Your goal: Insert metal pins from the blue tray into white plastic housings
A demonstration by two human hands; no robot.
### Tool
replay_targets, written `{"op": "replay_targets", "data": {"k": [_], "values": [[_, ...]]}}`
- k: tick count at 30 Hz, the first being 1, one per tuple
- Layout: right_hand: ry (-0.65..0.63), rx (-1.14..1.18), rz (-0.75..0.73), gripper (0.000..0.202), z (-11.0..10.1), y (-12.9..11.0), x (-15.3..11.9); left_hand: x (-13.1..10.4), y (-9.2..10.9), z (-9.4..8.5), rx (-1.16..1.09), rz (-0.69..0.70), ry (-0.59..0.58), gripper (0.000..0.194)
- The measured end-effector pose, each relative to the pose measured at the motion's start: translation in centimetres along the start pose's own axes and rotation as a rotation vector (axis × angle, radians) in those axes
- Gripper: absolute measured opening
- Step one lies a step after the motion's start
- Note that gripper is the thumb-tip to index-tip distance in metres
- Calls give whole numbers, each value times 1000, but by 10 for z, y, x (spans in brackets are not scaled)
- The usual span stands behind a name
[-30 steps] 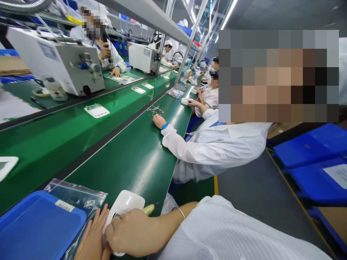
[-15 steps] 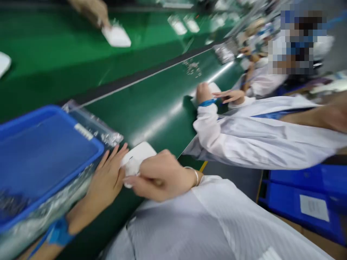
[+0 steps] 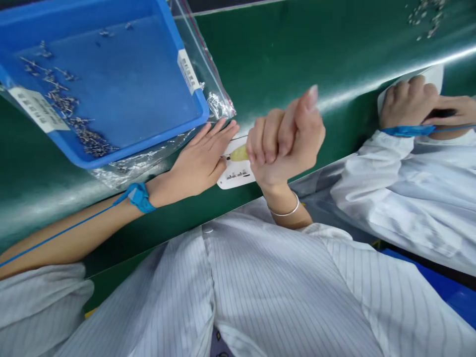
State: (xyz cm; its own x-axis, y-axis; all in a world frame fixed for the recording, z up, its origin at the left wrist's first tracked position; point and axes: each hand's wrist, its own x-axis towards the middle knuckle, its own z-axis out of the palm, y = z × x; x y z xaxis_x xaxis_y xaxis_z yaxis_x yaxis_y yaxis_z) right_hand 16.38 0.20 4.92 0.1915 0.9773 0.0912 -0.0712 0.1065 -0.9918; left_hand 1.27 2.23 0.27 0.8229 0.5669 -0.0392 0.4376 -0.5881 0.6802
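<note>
My left hand (image 3: 203, 158) lies flat with fingers stretched out. Its fingers rest over the left side of a white plastic panel (image 3: 238, 181), and its thumb is near a small dark piece on the panel. The panel has a row of small dark markings and lies on the green bench. My right hand (image 3: 284, 141) is closed in a fist, thumb pointing up, above the panel's right part. From that fist a yellow tapered tool handle (image 3: 239, 153) sticks out leftward, toward the dark piece. The rest of the tool is hidden in the fist.
A blue tray (image 3: 141, 134) with small metal parts (image 3: 89, 136) sits at upper left on a clear plastic bag (image 3: 219, 101). Loose small parts (image 3: 427, 17) lie at upper right. At right, a co-worker's hands (image 3: 409, 101) are on another white panel (image 3: 433, 77).
The view has swung downward and left, so the tray now shows more fully. My right hand has turned thumb-up, and the yellow handle now shows. My left hand remains by the panel.
</note>
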Motion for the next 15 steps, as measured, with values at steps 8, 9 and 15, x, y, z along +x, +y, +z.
{"op": "replay_targets", "data": {"k": [8,9,15], "values": [[268,288,-153,66,26,-7,8,2,0,2,-7,-3,-1,64],[246,327,-173,64,26,-8,8,2,0,2,-2,3,5,65],[198,149,-105,62,18,-6,5,0,-4,7,-12,24,47,66]]}}
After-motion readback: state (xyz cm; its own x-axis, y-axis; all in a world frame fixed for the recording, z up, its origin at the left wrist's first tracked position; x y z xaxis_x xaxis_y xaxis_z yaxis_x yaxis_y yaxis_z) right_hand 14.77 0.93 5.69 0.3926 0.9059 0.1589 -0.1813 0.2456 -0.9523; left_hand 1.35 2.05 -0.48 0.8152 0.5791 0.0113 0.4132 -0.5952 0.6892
